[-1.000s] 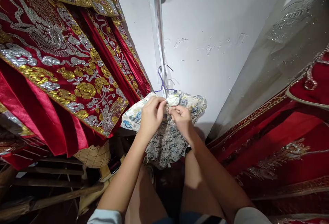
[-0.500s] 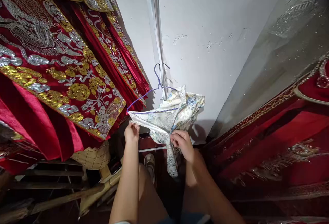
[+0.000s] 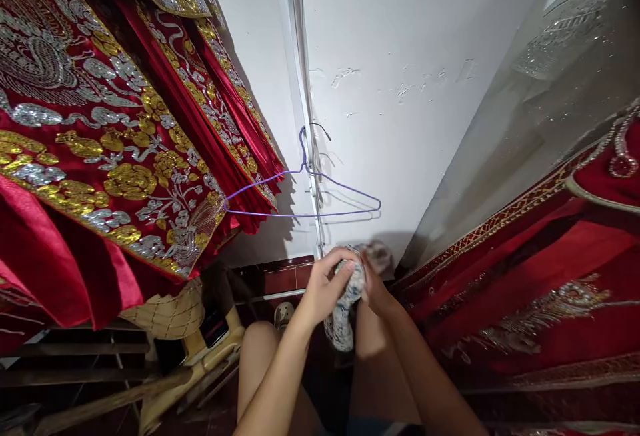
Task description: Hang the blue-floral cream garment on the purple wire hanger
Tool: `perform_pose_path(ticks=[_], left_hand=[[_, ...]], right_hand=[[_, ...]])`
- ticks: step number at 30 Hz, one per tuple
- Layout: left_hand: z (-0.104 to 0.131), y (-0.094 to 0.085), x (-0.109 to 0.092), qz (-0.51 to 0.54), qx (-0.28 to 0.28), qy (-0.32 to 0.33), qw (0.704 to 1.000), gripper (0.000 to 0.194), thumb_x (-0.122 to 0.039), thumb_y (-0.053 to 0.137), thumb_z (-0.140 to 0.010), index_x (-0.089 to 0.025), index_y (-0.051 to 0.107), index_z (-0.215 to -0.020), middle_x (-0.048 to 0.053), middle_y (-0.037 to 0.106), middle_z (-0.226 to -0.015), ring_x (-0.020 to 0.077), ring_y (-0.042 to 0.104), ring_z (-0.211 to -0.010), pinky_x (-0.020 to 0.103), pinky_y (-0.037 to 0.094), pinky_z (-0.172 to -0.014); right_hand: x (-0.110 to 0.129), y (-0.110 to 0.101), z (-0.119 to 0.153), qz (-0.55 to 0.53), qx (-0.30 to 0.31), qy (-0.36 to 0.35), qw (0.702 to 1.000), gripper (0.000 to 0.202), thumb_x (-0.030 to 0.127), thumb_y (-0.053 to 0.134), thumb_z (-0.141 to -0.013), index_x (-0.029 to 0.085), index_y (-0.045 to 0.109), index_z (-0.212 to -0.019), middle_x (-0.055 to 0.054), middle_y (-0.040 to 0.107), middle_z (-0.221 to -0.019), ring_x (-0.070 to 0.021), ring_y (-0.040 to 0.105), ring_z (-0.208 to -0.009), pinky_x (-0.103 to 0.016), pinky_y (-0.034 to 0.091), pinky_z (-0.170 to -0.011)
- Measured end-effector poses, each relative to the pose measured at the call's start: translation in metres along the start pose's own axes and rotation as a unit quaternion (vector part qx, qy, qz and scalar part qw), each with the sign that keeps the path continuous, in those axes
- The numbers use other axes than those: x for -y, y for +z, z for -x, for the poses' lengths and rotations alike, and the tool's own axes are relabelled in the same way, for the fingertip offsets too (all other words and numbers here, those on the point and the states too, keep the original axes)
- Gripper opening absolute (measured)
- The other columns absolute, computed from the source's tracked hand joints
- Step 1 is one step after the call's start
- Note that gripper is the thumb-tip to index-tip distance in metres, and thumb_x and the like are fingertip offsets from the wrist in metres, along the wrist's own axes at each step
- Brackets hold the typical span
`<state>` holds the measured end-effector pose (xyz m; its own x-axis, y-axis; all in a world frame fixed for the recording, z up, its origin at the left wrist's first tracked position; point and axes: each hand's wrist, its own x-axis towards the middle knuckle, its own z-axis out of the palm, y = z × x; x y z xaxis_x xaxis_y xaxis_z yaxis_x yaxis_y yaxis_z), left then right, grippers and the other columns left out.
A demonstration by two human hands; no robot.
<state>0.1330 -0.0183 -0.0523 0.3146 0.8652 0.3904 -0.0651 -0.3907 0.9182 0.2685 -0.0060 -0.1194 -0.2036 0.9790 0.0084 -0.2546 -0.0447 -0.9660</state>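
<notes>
A purple wire hanger [image 3: 303, 215] hangs bare from a metal strip on the white wall. Below it, the pale floral garment [image 3: 341, 323] is bunched up between my two hands, its lower end dangling over my lap. My left hand [image 3: 325, 286] wraps round the top of the bundle from the left. On the bundle's right side, my right hand [image 3: 373, 284] is closed on the cloth, its fingertips partly hidden behind the fabric.
Red cloth with gold and silver sequins [image 3: 150, 156] hangs at the left. Beaded red cloth [image 3: 550, 276] and clear plastic [image 3: 525, 103] are on the right. A wooden frame [image 3: 190, 383] and woven basket [image 3: 173, 313] stand lower left.
The floral garment has come off the hanger and is now bunched lower down. My left hand has moved right from the hanger's left end to the cloth beside my right hand.
</notes>
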Motion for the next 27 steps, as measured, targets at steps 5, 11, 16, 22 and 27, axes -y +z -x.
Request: perform_pose_path(ticks=[5, 11, 16, 22, 27], left_hand=[[-0.001, -0.020, -0.015, -0.153, 0.008, 0.055, 0.987, 0.032, -0.037, 0.061, -0.095, -0.024, 0.064, -0.124, 0.012, 0.057, -0.132, 0.0267, 0.049, -0.128, 0.040, 0.035, -0.110], [0.026, -0.072, 0.002, -0.208, 0.234, -0.161, 0.936, 0.055, -0.063, 0.045, -0.095, -0.015, 0.070, -0.097, 0.006, 0.069, -0.089, 0.0241, 0.063, -0.089, 0.032, 0.049, -0.083], [0.047, -0.122, -0.016, -0.464, 0.181, -0.243, 0.832, 0.049, -0.062, 0.054, -0.087, -0.018, 0.068, -0.073, 0.005, 0.067, -0.069, 0.0243, 0.064, -0.071, 0.029, 0.045, -0.069], [0.047, -0.154, -0.036, -0.576, 0.107, -0.254, 0.770, 0.037, -0.044, 0.046, -0.092, -0.020, 0.073, -0.100, 0.016, 0.073, -0.113, 0.0368, 0.066, -0.109, 0.045, 0.048, -0.092], [0.034, -0.168, -0.033, -0.545, -0.010, -0.127, 0.829, 0.037, -0.041, 0.044, -0.092, -0.014, 0.070, -0.094, 0.019, 0.069, -0.117, 0.0340, 0.061, -0.115, 0.047, 0.045, -0.103]], right_hand=[[0.035, 0.004, -0.005, -0.074, 0.163, 0.070, 0.981, 0.059, 0.073, 0.051, -0.087, 0.021, 0.070, -0.107, -0.010, 0.073, -0.092, -0.0269, 0.068, -0.097, -0.038, 0.054, -0.084], [0.099, -0.006, -0.017, 0.142, 0.256, 0.021, 0.956, 0.016, 0.023, 0.076, -0.067, 0.015, 0.068, -0.078, 0.000, 0.065, -0.071, -0.0140, 0.058, -0.063, -0.023, 0.045, -0.058], [0.107, -0.011, -0.069, 0.319, -0.008, -0.170, 0.932, 0.026, 0.021, 0.058, -0.074, 0.020, 0.074, -0.094, -0.003, 0.073, -0.091, -0.0216, 0.066, -0.085, -0.031, 0.051, -0.078], [0.072, -0.017, -0.114, 0.376, -0.028, -0.189, 0.907, 0.037, 0.022, 0.052, -0.077, 0.022, 0.076, -0.105, -0.005, 0.076, -0.100, -0.0241, 0.067, -0.087, -0.034, 0.051, -0.081], [0.077, -0.036, -0.096, 0.379, -0.086, -0.183, 0.903, 0.020, 0.022, 0.054, -0.072, 0.019, 0.073, -0.078, -0.002, 0.071, -0.074, -0.0220, 0.062, -0.074, -0.028, 0.044, -0.065]])
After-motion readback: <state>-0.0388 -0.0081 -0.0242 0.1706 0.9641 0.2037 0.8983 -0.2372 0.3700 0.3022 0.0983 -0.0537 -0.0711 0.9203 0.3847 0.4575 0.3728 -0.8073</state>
